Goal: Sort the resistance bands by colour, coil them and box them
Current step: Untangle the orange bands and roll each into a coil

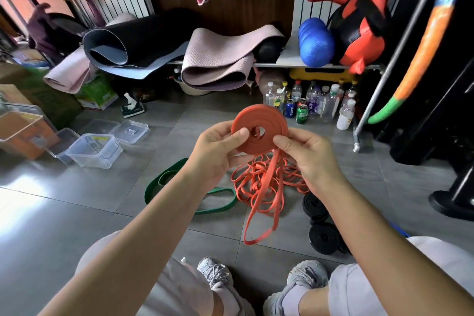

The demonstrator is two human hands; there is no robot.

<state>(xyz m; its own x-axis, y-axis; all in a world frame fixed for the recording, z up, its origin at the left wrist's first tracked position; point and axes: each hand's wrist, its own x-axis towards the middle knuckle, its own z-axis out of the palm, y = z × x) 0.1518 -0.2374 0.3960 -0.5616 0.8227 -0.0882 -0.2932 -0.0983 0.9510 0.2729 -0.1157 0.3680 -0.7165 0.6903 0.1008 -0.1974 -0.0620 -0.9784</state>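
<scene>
I hold a flat orange coil of resistance band (266,120) in front of me above the floor. My left hand (218,151) grips its left edge, thumb on the face. My right hand (305,156) pinches the right lower edge, where the loose orange tail (261,202) hangs down to a loop near my feet. A tangle of orange bands (251,179) lies on the tiles below the coil. A green band (220,206) lies spread to its left. Two black coiled bands (322,223) sit on the floor to the right.
Clear plastic boxes (93,150) and loose lids (129,131) stand on the grey floor at left, beside an orange bin (20,133). Rolled mats (215,61) fill a low shelf ahead. Bottles and cans (307,105) crowd under it. A metal rack leg (359,136) stands at right.
</scene>
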